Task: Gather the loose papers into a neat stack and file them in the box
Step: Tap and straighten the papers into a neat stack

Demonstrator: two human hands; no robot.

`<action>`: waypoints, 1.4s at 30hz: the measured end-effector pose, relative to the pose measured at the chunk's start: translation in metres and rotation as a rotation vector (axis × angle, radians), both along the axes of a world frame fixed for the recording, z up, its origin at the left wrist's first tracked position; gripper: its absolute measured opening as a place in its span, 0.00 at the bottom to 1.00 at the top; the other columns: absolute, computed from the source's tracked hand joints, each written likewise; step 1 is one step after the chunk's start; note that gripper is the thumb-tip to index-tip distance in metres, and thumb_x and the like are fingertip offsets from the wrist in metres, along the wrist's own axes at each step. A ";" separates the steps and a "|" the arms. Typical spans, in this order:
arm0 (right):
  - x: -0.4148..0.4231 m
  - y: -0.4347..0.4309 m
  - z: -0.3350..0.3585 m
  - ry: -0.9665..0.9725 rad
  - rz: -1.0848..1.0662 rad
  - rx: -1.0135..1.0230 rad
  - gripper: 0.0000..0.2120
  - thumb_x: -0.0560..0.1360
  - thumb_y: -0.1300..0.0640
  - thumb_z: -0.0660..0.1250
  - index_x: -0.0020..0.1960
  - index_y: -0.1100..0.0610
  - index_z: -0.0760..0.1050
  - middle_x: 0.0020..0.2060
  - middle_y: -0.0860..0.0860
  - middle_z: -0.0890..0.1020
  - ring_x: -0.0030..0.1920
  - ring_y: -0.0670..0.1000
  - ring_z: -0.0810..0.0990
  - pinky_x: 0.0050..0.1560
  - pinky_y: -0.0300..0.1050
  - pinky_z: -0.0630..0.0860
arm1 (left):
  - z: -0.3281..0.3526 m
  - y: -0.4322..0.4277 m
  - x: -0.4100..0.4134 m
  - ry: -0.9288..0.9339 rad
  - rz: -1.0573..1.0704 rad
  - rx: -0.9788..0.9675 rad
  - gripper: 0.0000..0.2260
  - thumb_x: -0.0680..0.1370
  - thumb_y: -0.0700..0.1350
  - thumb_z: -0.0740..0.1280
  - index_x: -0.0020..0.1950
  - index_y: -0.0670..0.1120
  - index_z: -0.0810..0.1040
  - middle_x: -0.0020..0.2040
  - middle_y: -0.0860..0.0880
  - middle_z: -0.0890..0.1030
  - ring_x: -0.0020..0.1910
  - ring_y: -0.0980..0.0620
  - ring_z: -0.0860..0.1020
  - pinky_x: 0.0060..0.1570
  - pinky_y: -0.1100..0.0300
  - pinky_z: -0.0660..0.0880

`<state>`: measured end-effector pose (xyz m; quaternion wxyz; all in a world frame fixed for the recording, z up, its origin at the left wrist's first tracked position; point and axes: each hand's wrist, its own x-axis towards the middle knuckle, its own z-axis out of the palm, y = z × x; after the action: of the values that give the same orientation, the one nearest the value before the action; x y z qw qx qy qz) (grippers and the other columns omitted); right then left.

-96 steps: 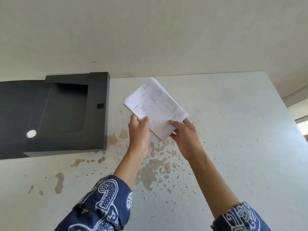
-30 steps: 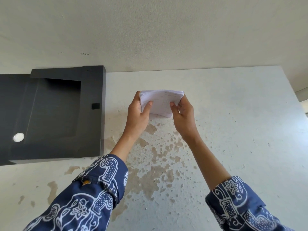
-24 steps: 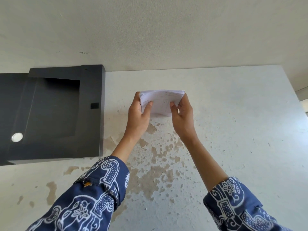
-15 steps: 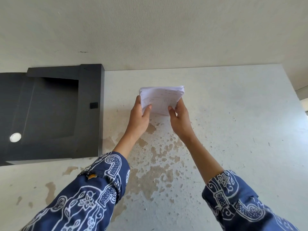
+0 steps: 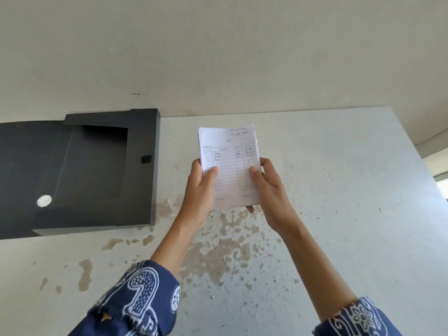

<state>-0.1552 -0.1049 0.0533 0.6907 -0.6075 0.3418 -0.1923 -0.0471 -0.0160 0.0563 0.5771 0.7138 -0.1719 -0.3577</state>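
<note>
A squared stack of white ruled papers [image 5: 230, 151] with handwriting near its top is held above the middle of the table, its face turned up towards me. My left hand [image 5: 201, 192] grips its left edge, thumb on the top sheet. My right hand [image 5: 269, 190] grips its right edge the same way. The black file box [image 5: 143, 132] lies open at the left of the table, its dark inside bare except for a white round spot [image 5: 44, 200]. The stack is to the right of the box and apart from it.
The white table top [image 5: 339, 214] has worn brown patches [image 5: 218, 251] under my arms. A pale wall [image 5: 218, 57] runs along its far edge. The table's right edge [image 5: 412, 151] slants towards the near right. My sleeves are blue with a white pattern.
The stack stood on its edge on the table between both hands; now it is lifted and tilted back, so its written face shows. Both hands slid down to its lower sides.
</note>
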 end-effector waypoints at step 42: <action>-0.057 0.078 0.064 -0.211 0.081 -0.004 0.15 0.78 0.67 0.58 0.61 0.55 0.66 0.39 0.55 0.80 0.35 0.50 0.79 0.32 0.44 0.78 | 0.074 0.118 -0.088 0.119 0.129 -0.029 0.11 0.78 0.44 0.63 0.60 0.49 0.73 0.51 0.49 0.83 0.48 0.52 0.82 0.45 0.57 0.79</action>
<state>-0.2124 -0.0271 0.1173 0.7290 -0.5985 0.2419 -0.2278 -0.1347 0.1021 0.1301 0.6182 0.6924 -0.0961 -0.3593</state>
